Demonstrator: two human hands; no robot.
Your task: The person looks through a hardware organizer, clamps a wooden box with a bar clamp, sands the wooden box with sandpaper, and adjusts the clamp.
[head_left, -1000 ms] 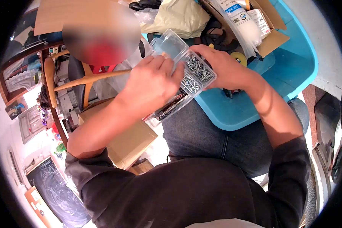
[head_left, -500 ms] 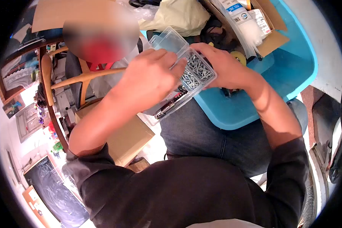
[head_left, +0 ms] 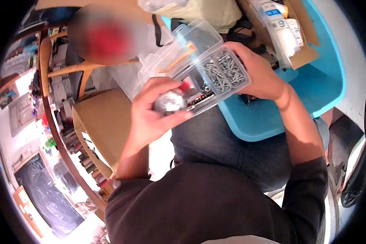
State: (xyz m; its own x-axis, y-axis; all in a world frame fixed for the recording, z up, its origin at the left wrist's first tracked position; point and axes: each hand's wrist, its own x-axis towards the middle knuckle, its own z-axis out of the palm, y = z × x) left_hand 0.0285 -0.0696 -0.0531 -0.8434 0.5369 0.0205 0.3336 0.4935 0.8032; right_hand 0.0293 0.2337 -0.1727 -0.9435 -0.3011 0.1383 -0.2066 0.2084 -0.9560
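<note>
My right hand (head_left: 261,71) grips the right end of a clear plastic compartment box (head_left: 207,106), whose lid (head_left: 201,34) is swung up at the far side. Silver screws (head_left: 221,71) fill two compartments at that end. Darker small hardware (head_left: 201,99) lies in the nearer, left part. My left hand (head_left: 148,107) is curled around a round, shiny silver thing (head_left: 170,101) at the box's left end; its kind is unclear. Something red (head_left: 184,86) shows just beyond those fingers. The box is held above my lap.
A blue plastic tub (head_left: 256,130) stands at the right, with a cardboard carton (head_left: 309,57) holding packaged items in it. Another cardboard box (head_left: 103,118) sits at the left. Beyond are a wooden chair (head_left: 69,70) and a blurred person in red (head_left: 110,40).
My left hand has come out of the screw compartment and moved left and nearer me, now around a round silver thing. The box has shifted slightly right, and more of its inside shows.
</note>
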